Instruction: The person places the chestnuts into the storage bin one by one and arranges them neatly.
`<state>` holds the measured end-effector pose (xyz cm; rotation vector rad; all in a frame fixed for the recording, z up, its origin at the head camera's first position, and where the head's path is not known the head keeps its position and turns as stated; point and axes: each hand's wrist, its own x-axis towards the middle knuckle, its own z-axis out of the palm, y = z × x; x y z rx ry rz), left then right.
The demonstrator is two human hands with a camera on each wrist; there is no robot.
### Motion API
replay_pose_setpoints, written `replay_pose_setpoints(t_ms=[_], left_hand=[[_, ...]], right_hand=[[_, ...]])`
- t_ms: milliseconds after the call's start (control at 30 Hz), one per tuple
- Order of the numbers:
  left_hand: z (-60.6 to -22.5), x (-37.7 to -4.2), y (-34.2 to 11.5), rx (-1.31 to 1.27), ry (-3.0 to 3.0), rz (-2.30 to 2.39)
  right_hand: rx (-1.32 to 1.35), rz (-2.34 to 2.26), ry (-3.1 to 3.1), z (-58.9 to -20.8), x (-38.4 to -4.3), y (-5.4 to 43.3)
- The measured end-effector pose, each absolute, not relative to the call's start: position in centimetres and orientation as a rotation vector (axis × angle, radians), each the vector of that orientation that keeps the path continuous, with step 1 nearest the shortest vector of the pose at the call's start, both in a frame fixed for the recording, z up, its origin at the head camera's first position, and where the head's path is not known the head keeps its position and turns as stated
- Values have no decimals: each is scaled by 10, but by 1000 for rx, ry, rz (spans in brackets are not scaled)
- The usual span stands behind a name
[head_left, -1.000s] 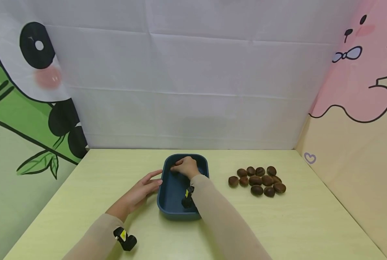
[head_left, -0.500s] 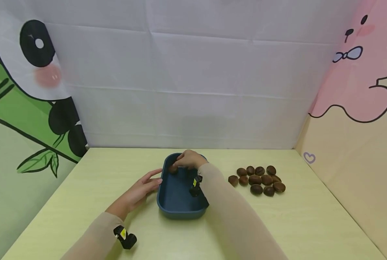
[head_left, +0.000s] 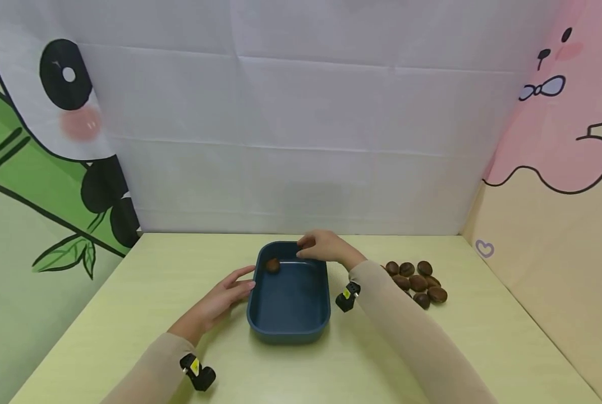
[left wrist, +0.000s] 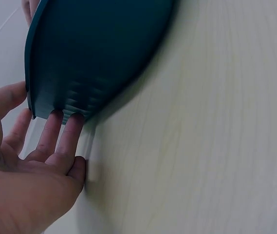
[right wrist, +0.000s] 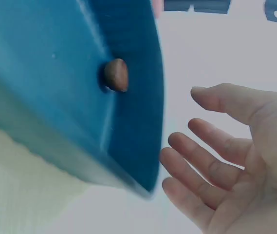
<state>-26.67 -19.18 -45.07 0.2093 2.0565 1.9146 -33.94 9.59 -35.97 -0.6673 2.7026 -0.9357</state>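
Observation:
A blue rectangular tray [head_left: 288,303] stands in the middle of the table. One chestnut [head_left: 272,265] lies inside it, in the far left corner; the right wrist view shows the same chestnut [right wrist: 116,75] against the wall. My left hand [head_left: 223,300] rests its fingertips on the tray's left side, and in the left wrist view the fingers [left wrist: 70,134] touch the outer wall. My right hand [head_left: 326,247] is over the tray's far right corner with fingers apart and nothing between them, as the right wrist view of that hand [right wrist: 230,156] confirms.
Several more chestnuts [head_left: 418,283] lie in a group on the table [head_left: 482,336] to the right, partly hidden by the right sleeve. A white cloth wall [head_left: 301,140] rises behind the table, with printed panels at both sides.
My right hand has let go of the chestnut in the tray's far left corner and moved right and up to the far right rim. The left hand stays at the tray's side.

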Motion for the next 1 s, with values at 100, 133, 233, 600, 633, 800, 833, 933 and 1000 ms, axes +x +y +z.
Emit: replay_pose_setpoints(t_ms=[100,133,233,600,633,800,833,933,1000], left_hand=[[-451,-266,-191,208,2051,1913],[-451,-266,-191,200,2050,1915],[-450,-266,-191,210,2048,1916],[-450,-267,-190,205,2048,1911],[-450,-267,-190,205,2048,1910],[-451,-267,-191,195,2042,1920],[-451,-267,-191,196,2042,1920],[-451,-267,-191,201,2044,1917],[-450,-266,-191,196,2045,1916]], right_hand=[[-661,-954,2722,-354,-332,113],[-659,-959,2731,-352,-330,119],[-659,-961,2759,-350,-326,139],[-555,-910,2781,-371,-312,208],[-553,-901,2782,-375,-311,212],[-555,-874,2803,-393,-306,227],[-553,-870,2804,-396,-304,228],[-551,-847,2804,-404,-301,231],[-554,-833,2799,-407,-298,232]])
